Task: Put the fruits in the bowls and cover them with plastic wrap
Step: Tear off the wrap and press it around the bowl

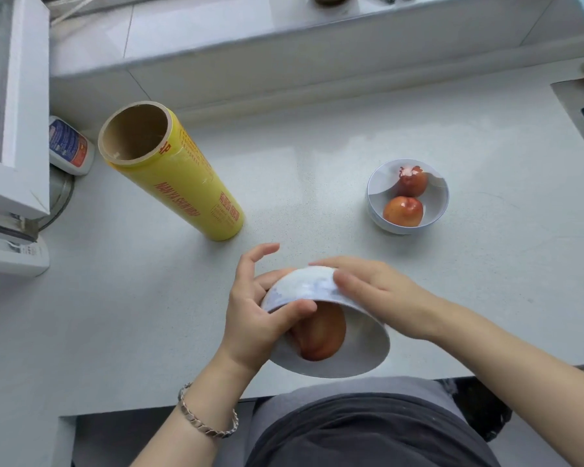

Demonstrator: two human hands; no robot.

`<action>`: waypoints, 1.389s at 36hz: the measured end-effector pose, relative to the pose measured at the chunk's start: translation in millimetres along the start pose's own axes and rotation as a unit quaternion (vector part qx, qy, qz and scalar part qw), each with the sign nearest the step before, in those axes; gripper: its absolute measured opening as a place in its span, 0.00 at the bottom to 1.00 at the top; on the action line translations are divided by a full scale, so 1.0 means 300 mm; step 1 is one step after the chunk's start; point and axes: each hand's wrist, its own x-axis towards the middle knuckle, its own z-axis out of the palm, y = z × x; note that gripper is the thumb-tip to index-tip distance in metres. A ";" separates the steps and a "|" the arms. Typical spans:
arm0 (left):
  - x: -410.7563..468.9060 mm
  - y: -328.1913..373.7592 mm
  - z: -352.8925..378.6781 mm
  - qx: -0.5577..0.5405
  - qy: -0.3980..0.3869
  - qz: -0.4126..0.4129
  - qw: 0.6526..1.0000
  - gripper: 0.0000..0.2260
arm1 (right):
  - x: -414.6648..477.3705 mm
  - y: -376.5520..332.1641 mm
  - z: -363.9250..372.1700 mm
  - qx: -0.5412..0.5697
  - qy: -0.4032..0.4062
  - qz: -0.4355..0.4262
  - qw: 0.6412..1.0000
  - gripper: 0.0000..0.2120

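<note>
**Tilted bowl held in both hands**

Head view: a yellow roll of plastic wrap (182, 183) stands upright on the pale counter (317, 156). In front of the roll and to its right, the tilted bowl (334, 365) faces the person, one reddish fruit (322, 332) inside. The left hand (250, 311) grips its rim, thumb inside, fingers curled behind. The right hand (378, 291) lies flat on the outer wall, fingers together. Well right of the roll sits a second bowl (435, 210) holding two fruits (403, 211)
</note>
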 end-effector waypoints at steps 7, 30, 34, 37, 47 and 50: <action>0.052 -0.005 -0.062 -0.091 0.083 -0.016 0.992 0.39 | -0.028 0.057 -0.072 0.087 0.079 0.032 0.993 0.40; 0.093 -0.062 0.024 -0.093 0.185 -0.269 0.940 0.33 | -0.014 0.060 -0.033 0.192 0.053 0.152 0.968 0.21; 0.136 -0.071 0.031 -0.139 0.161 -0.321 0.923 0.29 | -0.018 0.074 -0.034 0.218 0.055 0.154 0.962 0.16; 0.174 -0.063 0.049 -0.139 0.142 -0.329 0.923 0.23 | -0.003 0.094 -0.027 0.220 0.097 0.143 0.960 0.15; 0.273 -0.069 0.035 0.047 0.096 -0.263 0.959 0.15 | 0.115 0.182 -0.002 0.181 0.275 0.168 0.929 0.12; 0.260 -0.083 -0.004 0.140 0.085 -0.249 0.955 0.11 | 0.191 0.214 -0.010 0.173 0.296 0.174 0.923 0.10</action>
